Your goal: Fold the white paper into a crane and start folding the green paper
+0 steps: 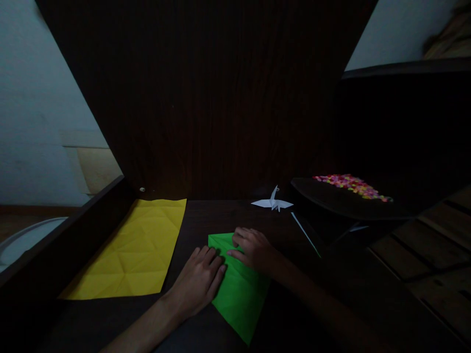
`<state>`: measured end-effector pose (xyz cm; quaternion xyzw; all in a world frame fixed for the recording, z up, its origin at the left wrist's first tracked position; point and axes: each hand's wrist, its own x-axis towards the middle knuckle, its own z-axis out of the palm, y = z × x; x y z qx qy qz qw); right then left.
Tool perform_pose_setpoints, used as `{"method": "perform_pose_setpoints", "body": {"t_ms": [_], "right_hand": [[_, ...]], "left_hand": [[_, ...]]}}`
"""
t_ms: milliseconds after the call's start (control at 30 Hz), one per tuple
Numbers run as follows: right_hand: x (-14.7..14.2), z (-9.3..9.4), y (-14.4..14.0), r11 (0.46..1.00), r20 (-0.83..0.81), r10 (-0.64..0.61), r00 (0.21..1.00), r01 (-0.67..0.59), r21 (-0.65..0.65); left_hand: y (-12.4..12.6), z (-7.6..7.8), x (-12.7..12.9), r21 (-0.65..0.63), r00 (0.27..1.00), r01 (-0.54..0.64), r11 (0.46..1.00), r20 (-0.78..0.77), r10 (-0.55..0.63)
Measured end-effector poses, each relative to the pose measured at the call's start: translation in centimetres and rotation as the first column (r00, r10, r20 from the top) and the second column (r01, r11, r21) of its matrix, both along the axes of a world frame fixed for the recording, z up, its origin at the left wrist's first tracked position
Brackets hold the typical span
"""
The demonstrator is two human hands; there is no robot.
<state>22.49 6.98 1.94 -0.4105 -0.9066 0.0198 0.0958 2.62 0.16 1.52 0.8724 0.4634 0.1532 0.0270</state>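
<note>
A sheet of green origami paper (241,299), folded into a kite-like shape with one point toward me, lies on the dark wooden surface. My left hand (200,277) rests at its left edge, fingers curled and pressed together on the paper. Across its upper right edge lies my right hand (253,250), with bent fingers and the thumb on the paper; the paper under the fingers is hidden. Beyond the hands stands a white folded paper crane (273,202). To the left, a creased yellow sheet of paper (142,250) lies spread out.
A dark wooden panel (221,98) rises behind the surface, and a low wooden edge (73,228) runs along the left. At right, a curved dark shelf (324,203) bears a pile of small colourful pieces (353,185). A thin pale strip (305,233) lies below the shelf.
</note>
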Motion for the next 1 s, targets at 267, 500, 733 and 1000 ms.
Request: {"method": "perform_pose_setpoints", "body": {"t_ms": [267,500,733,1000], "right_hand": [[-1.1,1.1,2.8,0.988,0.030,0.129,0.991,-0.126,-0.087],[-2.2,1.7,5.0,0.965,0.030,0.231,0.972,-0.225,-0.135],[-3.9,2.7,6.1,0.965,0.164,0.261,0.951,-0.259,-0.037],[-5.5,4.0,4.5,0.964,0.250,0.205,0.946,-0.239,0.115]], "left_hand": [[-0.3,-0.6,-0.3,-0.037,0.995,0.049,0.998,0.086,-0.046],[-0.3,-0.7,-0.5,-0.011,0.989,0.088,0.996,0.120,-0.086],[0.1,-1.3,-0.7,0.047,0.996,0.058,0.997,0.062,-0.061],[0.2,-1.9,-0.8,0.099,0.999,-0.015,0.995,-0.034,0.018]]}}
